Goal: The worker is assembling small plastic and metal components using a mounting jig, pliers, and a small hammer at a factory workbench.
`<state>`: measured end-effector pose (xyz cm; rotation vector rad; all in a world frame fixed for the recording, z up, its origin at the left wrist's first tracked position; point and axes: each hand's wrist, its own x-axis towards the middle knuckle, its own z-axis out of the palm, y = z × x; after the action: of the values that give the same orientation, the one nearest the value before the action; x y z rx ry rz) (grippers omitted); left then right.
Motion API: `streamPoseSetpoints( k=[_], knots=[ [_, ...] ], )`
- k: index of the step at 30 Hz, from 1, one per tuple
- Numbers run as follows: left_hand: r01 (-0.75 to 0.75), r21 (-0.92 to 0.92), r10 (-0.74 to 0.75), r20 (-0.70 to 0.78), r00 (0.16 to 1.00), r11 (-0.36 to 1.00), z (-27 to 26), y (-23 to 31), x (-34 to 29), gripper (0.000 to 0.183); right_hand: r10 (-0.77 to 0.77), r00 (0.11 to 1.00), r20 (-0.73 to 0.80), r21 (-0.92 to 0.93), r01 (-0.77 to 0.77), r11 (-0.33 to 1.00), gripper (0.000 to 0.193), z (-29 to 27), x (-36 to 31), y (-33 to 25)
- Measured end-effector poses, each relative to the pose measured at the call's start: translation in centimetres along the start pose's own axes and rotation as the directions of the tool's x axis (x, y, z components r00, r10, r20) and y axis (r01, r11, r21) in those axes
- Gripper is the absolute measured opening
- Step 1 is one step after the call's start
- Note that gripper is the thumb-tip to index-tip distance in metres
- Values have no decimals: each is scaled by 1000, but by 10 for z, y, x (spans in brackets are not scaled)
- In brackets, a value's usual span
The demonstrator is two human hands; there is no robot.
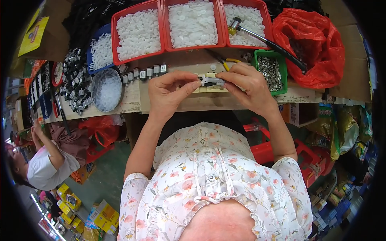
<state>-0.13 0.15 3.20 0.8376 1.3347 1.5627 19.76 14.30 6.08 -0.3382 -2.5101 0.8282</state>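
My left hand (pixel 172 91) pinches the left end of a small white, black and grey plastic part (pixel 212 81) between thumb and fingers. At its other end, my right hand (pixel 250 86) grips the grey piece with the thumb and forefinger. A cream-coloured block (pixel 215 89) shows just under the part, near the bench's front edge. To the left of my left hand stands a row of small white-and-black pieces (pixel 149 72). Pliers with yellow handles (pixel 226 63) lie just beyond my right hand. My fingertips partly hide the part.
Red bins (pixel 194 46) of white plastic pieces line the back. A hammer (pixel 263 39) rests across one bin. A green tray (pixel 281 90) of metal pins and a red plastic bag (pixel 309 52) are at right. At left are a round bowl (pixel 93 90) and another person (pixel 52 160).
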Motion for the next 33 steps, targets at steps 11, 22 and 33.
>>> streamPoseSetpoints(
  k=[11,22,33],
  knots=[
    [-542,698,430,356,830,468,-17,13,11,21,-136,971,-198,-123,113,986,15,13,-3,1],
    [-398,525,276,296,914,752,3,-15,26,10,36,983,-181,-85,-52,995,33,14,-29,6],
    [-347,702,192,292,937,622,-21,3,4,16,-76,991,-106,-204,53,978,26,24,-3,-6]
  ],
)
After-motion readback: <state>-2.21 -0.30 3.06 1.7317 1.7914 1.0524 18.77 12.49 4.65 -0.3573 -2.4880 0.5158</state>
